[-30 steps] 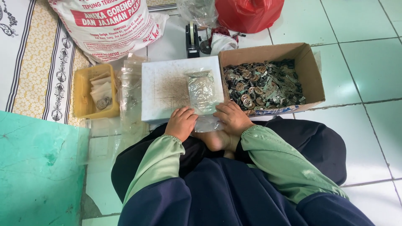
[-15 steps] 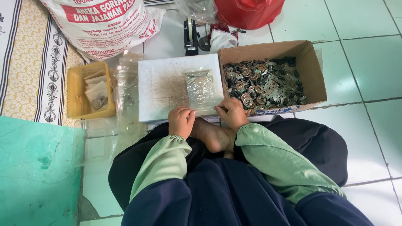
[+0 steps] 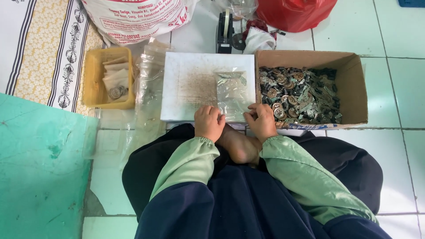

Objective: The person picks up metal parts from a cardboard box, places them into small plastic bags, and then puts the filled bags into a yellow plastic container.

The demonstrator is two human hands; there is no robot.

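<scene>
A small clear plastic bag (image 3: 230, 93) with a few metal parts in it lies flat on a white board (image 3: 188, 86) in front of me. My left hand (image 3: 209, 123) pinches the bag's near left corner at the board's front edge. My right hand (image 3: 262, 120) grips its near right corner, fingers curled. To the right, touching the board, stands a cardboard box (image 3: 354, 88) filled with several small metal parts (image 3: 299, 95). Both sleeves are light green.
A yellow tray (image 3: 95, 84) with folded papers and round parts sits left, beside a pile of clear bags (image 3: 148, 84). Behind the board are a black tape dispenser (image 3: 225, 26), a large printed sack (image 3: 133, 17) and a red plastic bag (image 3: 294, 13). A green mat (image 3: 40, 168) lies left.
The bag has gone from standing up between my hands to lying flat on the board. Both hands have drawn back to its near edge.
</scene>
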